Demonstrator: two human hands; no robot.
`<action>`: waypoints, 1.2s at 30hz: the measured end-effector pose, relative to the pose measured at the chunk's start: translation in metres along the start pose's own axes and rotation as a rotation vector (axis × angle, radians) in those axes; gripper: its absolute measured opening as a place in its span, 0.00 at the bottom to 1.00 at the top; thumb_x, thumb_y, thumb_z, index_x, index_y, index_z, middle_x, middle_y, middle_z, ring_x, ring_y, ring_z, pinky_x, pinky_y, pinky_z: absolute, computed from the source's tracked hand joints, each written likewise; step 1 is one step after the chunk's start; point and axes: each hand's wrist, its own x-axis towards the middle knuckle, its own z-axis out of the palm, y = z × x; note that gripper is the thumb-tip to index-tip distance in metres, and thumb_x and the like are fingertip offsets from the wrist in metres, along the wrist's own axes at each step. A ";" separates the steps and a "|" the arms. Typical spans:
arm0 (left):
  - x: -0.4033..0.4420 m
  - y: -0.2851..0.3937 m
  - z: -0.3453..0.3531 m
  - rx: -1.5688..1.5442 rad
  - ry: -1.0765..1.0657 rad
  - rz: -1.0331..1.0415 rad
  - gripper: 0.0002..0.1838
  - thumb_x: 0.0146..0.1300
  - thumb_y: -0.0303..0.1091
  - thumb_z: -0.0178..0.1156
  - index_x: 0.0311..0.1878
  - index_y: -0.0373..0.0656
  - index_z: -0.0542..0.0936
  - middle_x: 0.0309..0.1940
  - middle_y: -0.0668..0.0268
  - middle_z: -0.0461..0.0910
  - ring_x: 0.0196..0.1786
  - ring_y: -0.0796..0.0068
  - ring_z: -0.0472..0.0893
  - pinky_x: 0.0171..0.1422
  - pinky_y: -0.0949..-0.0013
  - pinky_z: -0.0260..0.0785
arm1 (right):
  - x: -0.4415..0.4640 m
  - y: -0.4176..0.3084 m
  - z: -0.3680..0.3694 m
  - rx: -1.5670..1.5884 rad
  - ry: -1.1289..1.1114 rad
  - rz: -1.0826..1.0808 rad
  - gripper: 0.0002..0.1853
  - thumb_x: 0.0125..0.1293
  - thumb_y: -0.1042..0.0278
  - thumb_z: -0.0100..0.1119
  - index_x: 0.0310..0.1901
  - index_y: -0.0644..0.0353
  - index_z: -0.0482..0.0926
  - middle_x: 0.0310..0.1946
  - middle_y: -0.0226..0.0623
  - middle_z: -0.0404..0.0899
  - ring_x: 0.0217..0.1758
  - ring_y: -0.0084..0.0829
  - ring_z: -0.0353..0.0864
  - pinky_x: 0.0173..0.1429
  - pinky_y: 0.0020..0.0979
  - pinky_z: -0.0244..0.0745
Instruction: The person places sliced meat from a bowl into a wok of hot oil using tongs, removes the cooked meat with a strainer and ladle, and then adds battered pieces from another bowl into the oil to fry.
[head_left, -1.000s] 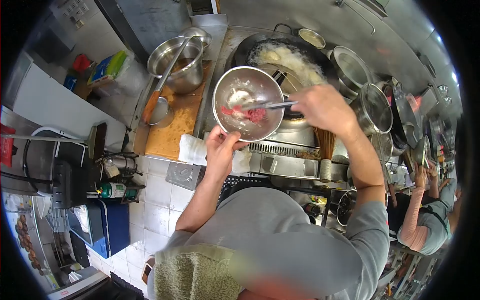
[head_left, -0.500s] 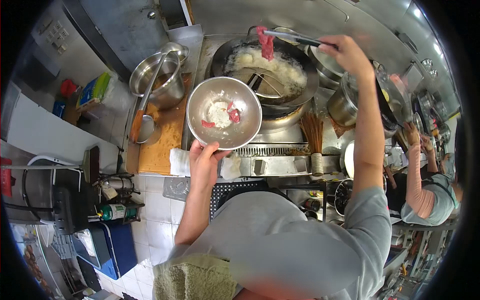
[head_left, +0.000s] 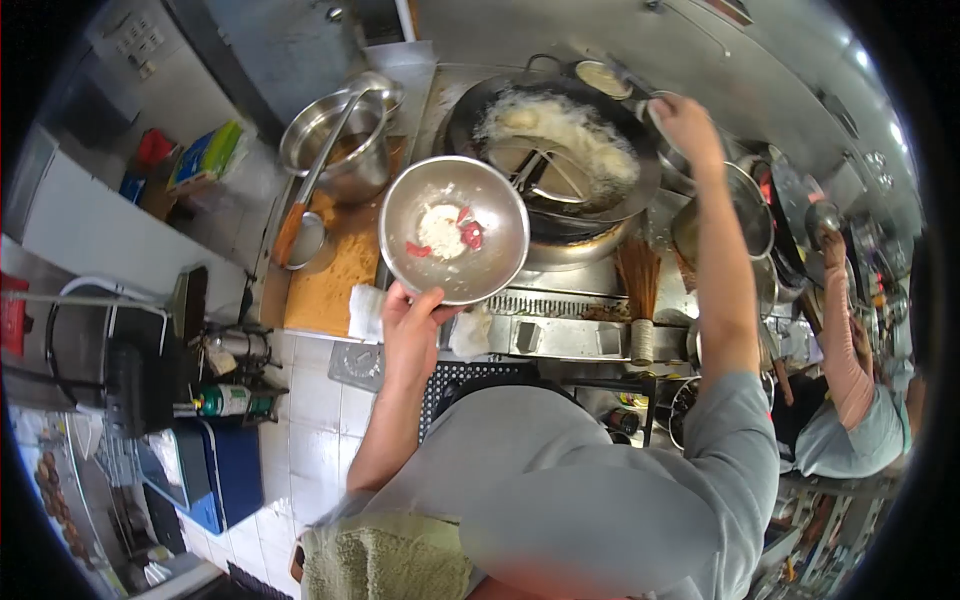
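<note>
My left hand [head_left: 412, 325] grips the near rim of a metal mixing bowl [head_left: 400, 230], tilted toward me. White flour or starch [head_left: 440, 228] and a few red pieces of raw meat [head_left: 471, 236] lie inside. Beyond the wok's right rim, my right hand [head_left: 688, 128] is closed around tongs [head_left: 628, 78], which are partly hidden and blurred; no meat shows at their tips. Pale foam bubbles in the large black wok [head_left: 462, 125]. A round mesh strainer [head_left: 560, 178] rests inside it, near the bowl.
On the left stand a steel pot [head_left: 372, 165] with a wooden-handled ladle [head_left: 290, 230] and a small metal cup [head_left: 306, 240]. A bamboo brush [head_left: 638, 285] lies at the stove's front right. More pots stand on the right, where a co-worker's arm [head_left: 845, 330] reaches over a pan.
My right hand has moved slightly up and right relative to the wok. The red meat strip that hung from the tongs over the wok is out of sight. The view has shifted slightly.
</note>
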 end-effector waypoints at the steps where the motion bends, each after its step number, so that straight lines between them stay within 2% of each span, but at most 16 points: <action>1: 0.000 0.000 0.000 0.002 0.018 -0.014 0.06 0.61 0.20 0.54 0.41 0.38 0.72 0.44 0.57 0.78 0.45 0.66 0.82 0.47 0.62 0.80 | -0.010 -0.023 -0.031 0.114 -0.061 0.012 0.23 0.64 0.52 0.57 0.49 0.65 0.80 0.42 0.53 0.82 0.47 0.47 0.82 0.52 0.39 0.73; 2: 0.000 -0.001 -0.001 -0.005 0.021 -0.013 0.05 0.62 0.20 0.54 0.40 0.39 0.72 0.44 0.58 0.78 0.44 0.67 0.82 0.46 0.62 0.80 | -0.020 -0.033 -0.047 0.239 -0.107 -0.076 0.23 0.64 0.53 0.58 0.50 0.65 0.79 0.41 0.51 0.83 0.44 0.42 0.83 0.52 0.36 0.73; 3: 0.002 -0.002 -0.002 -0.010 0.019 -0.013 0.05 0.62 0.20 0.54 0.39 0.39 0.72 0.43 0.58 0.79 0.44 0.67 0.82 0.46 0.62 0.80 | -0.033 -0.050 -0.066 0.352 -0.244 -0.186 0.21 0.64 0.57 0.59 0.51 0.65 0.79 0.41 0.49 0.83 0.44 0.40 0.83 0.52 0.34 0.73; 5: 0.005 0.000 0.002 -0.009 -0.012 -0.023 0.04 0.62 0.20 0.54 0.36 0.39 0.71 0.41 0.59 0.79 0.42 0.69 0.82 0.44 0.64 0.80 | -0.069 -0.096 -0.090 0.395 -0.370 -0.372 0.20 0.61 0.61 0.62 0.50 0.66 0.79 0.41 0.49 0.83 0.44 0.40 0.83 0.52 0.32 0.74; 7: 0.007 0.000 0.006 -0.001 -0.035 -0.039 0.03 0.62 0.20 0.54 0.35 0.39 0.71 0.41 0.59 0.79 0.42 0.69 0.82 0.44 0.65 0.80 | -0.093 -0.132 -0.083 0.236 -0.375 -0.648 0.18 0.54 0.65 0.67 0.46 0.64 0.81 0.40 0.46 0.83 0.42 0.44 0.83 0.47 0.37 0.77; 9: 0.008 0.000 0.014 0.019 -0.063 -0.061 0.03 0.62 0.20 0.54 0.35 0.39 0.71 0.41 0.59 0.79 0.42 0.69 0.82 0.44 0.66 0.80 | -0.115 -0.156 -0.068 0.167 -0.431 -0.637 0.15 0.52 0.69 0.67 0.42 0.62 0.82 0.36 0.44 0.83 0.38 0.43 0.83 0.42 0.39 0.77; 10: 0.009 0.001 0.018 0.020 -0.074 -0.055 0.03 0.62 0.20 0.54 0.36 0.38 0.72 0.41 0.59 0.79 0.41 0.69 0.82 0.43 0.67 0.80 | -0.121 -0.159 -0.053 0.191 -0.365 -0.672 0.12 0.53 0.68 0.65 0.40 0.61 0.83 0.34 0.44 0.83 0.38 0.44 0.82 0.40 0.39 0.77; 12: 0.010 0.001 0.022 0.023 -0.087 -0.037 0.03 0.62 0.20 0.54 0.37 0.38 0.72 0.41 0.59 0.79 0.41 0.69 0.82 0.43 0.67 0.81 | -0.119 -0.161 -0.039 0.098 -0.417 -0.686 0.10 0.55 0.67 0.64 0.38 0.59 0.82 0.33 0.42 0.82 0.36 0.44 0.82 0.39 0.40 0.77; 15: 0.015 -0.002 0.014 0.015 -0.095 -0.004 0.06 0.61 0.19 0.54 0.41 0.36 0.74 0.40 0.60 0.79 0.41 0.70 0.82 0.44 0.66 0.81 | -0.114 -0.152 -0.053 0.097 -0.402 -0.671 0.12 0.55 0.69 0.64 0.41 0.60 0.82 0.32 0.41 0.82 0.36 0.44 0.81 0.38 0.39 0.75; 19: 0.017 -0.002 0.006 0.019 -0.060 0.049 0.06 0.61 0.19 0.54 0.41 0.36 0.74 0.40 0.61 0.78 0.41 0.71 0.82 0.45 0.66 0.81 | -0.111 -0.147 -0.084 0.028 -0.288 -0.651 0.07 0.56 0.66 0.63 0.34 0.59 0.81 0.30 0.40 0.82 0.34 0.43 0.82 0.36 0.41 0.76; 23: 0.018 -0.003 0.006 0.053 -0.057 0.077 0.05 0.62 0.20 0.54 0.41 0.37 0.72 0.42 0.58 0.79 0.42 0.68 0.82 0.47 0.63 0.80 | -0.120 -0.142 -0.049 0.009 -0.315 -0.695 0.07 0.56 0.66 0.63 0.32 0.60 0.81 0.28 0.43 0.82 0.31 0.42 0.82 0.34 0.40 0.75; 26: 0.020 -0.004 0.005 0.073 -0.067 0.066 0.05 0.62 0.20 0.54 0.41 0.37 0.72 0.42 0.58 0.79 0.42 0.68 0.82 0.47 0.64 0.80 | -0.113 -0.145 -0.049 -0.018 -0.369 -0.654 0.06 0.56 0.66 0.63 0.30 0.60 0.81 0.27 0.43 0.81 0.32 0.43 0.82 0.35 0.40 0.76; 30: 0.023 -0.005 0.002 0.058 -0.052 0.037 0.06 0.61 0.20 0.53 0.41 0.37 0.73 0.42 0.57 0.79 0.42 0.67 0.82 0.47 0.63 0.80 | -0.099 -0.141 -0.081 0.100 -0.239 -0.595 0.08 0.56 0.67 0.62 0.37 0.59 0.83 0.30 0.43 0.82 0.35 0.45 0.81 0.39 0.41 0.75; 34: 0.023 -0.006 0.006 0.026 -0.024 0.006 0.07 0.61 0.21 0.54 0.42 0.36 0.73 0.43 0.56 0.79 0.44 0.66 0.81 0.46 0.63 0.80 | -0.088 -0.130 -0.083 0.043 -0.304 -0.562 0.11 0.57 0.66 0.63 0.40 0.60 0.84 0.34 0.44 0.82 0.38 0.46 0.81 0.42 0.40 0.74; 36: 0.022 -0.006 0.004 0.024 -0.013 0.013 0.07 0.60 0.21 0.54 0.43 0.36 0.73 0.43 0.56 0.79 0.44 0.66 0.81 0.47 0.62 0.80 | -0.077 -0.119 -0.096 0.097 -0.231 -0.473 0.12 0.58 0.65 0.63 0.41 0.60 0.84 0.34 0.45 0.83 0.39 0.46 0.81 0.43 0.40 0.74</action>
